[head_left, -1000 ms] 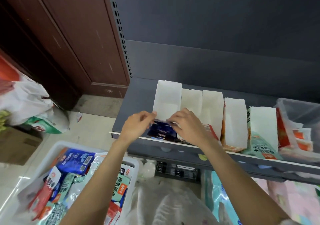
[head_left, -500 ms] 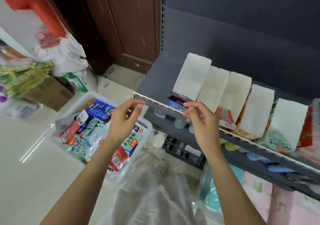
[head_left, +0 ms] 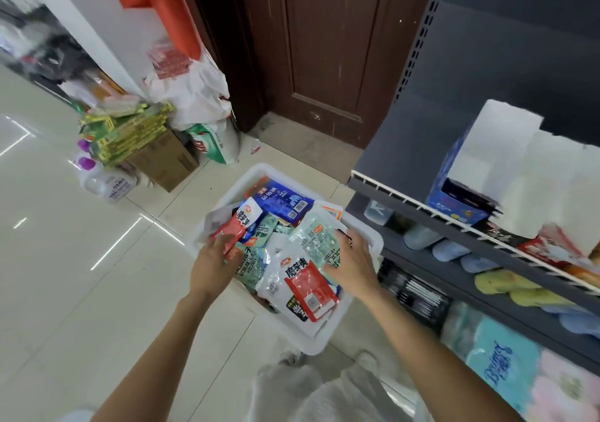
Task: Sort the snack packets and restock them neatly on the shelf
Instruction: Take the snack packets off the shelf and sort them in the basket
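Right now I'm back at the picking step: both hands are down in the white bin (head_left: pixel 363 230) on the floor, sorting through the loose snack packets (head_left: pixel 285 246) for the next one to shelve. My left hand (head_left: pixel 212 266) has its grip closed on a red-and-white packet (head_left: pixel 240 223) near the bin's left edge, fingers curled under it. My right hand (head_left: pixel 352 261) lies on the pale green packets at the right side with the fingers bent over them; whether that grip is clamped or only resting I cannot tell. A large white-and-red packet (head_left: pixel 302 287) lies on top, between the two hands. I judge the next move calls for lifting one kind clear of the pile without dragging its neighbours out, then carrying it up and right to the shelf (head_left: pixel 406 168). There a blue box (head_left: pixel 454 194) and white-topped boxes already stand in a row behind the front rail. Beyond the bin the glossy tiled floor (head_left: pixel 65 259) runs to a cardboard box (head_left: pixel 165 162), white sacks and a dark wooden door (head_left: pixel 324 48).
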